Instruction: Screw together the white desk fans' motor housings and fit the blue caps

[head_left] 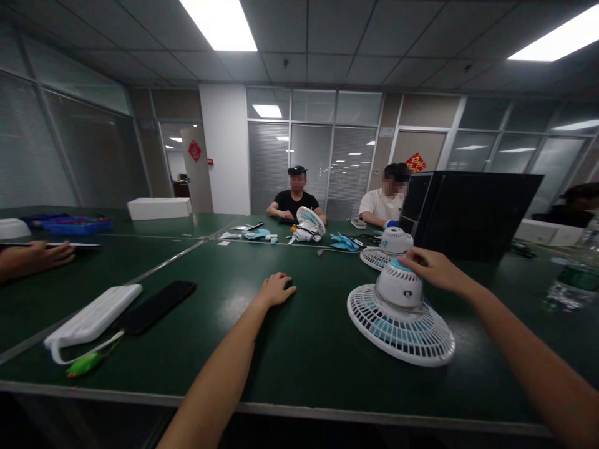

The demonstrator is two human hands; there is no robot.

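A: ok so head view, what's the right hand [427,267] up to?

B: It's sitting at 1 o'clock, fingertips touching the teal top of the nearest fan [400,327]. Can't tell if they're actually gripping, tbh. That fan's lying grille-down on the green table [304,355].

A: and the left hand [277,290]?

B: Resting on the tabletop around 12 o'clock, fingers loosely spread, holding nothing.

A: what else is hanging around?

B: A second fan [395,239] is sitting just behind the first, at its 12. A black computer case [477,215] is standing beyond the right hand. Over at 10 o'clock, a black phone-like slab [159,305] is lying beside a white power strip [96,315].
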